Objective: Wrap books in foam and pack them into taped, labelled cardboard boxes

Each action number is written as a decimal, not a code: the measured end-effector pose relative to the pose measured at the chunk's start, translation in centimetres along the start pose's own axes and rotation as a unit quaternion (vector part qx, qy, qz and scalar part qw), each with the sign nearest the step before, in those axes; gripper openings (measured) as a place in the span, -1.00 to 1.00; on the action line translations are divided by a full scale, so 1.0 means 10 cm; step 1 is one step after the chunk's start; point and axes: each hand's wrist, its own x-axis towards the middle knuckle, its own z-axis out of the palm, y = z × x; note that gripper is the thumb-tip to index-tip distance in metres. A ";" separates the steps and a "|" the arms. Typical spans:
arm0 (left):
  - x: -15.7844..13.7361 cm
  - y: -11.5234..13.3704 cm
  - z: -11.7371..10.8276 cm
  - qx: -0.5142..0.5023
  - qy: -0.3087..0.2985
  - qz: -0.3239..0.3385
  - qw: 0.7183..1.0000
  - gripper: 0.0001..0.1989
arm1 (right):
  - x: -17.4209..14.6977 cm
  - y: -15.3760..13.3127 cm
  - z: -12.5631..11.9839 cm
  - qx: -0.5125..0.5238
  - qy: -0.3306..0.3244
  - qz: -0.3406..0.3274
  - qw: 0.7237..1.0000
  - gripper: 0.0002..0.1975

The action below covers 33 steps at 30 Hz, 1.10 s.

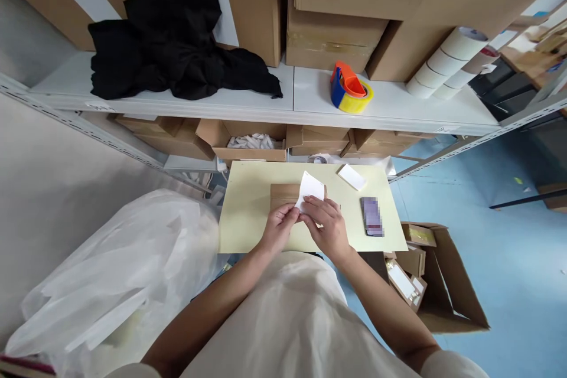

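A small white sheet of paper (312,185), perhaps a label, is held between my two hands above the table. The fingertips of my left hand (280,225) pinch its lower left corner. My right hand (326,224) grips its lower edge, with fingers laid over the front. Beneath it lies a flat brown cardboard box (283,191), partly hidden by my hands and the sheet. A stack of white slips (351,177) rests on the pale yellow table (248,207) toward the back right. Nearer to me on the right lies a phone (372,217).
A shelf (305,91) behind the table bears black cloth (172,41), a tape dispenser (349,88) and tape rolls (447,65). At the right, an open carton (465,301) holds several small boxes. White plastic sheeting (128,254) bulges at the left.
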 end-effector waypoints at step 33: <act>-0.12 0.05 -0.12 0.013 -0.030 -0.032 0.999 -0.74 | -0.18 -0.05 -0.04 0.006 -0.021 0.002 1.000 -0.76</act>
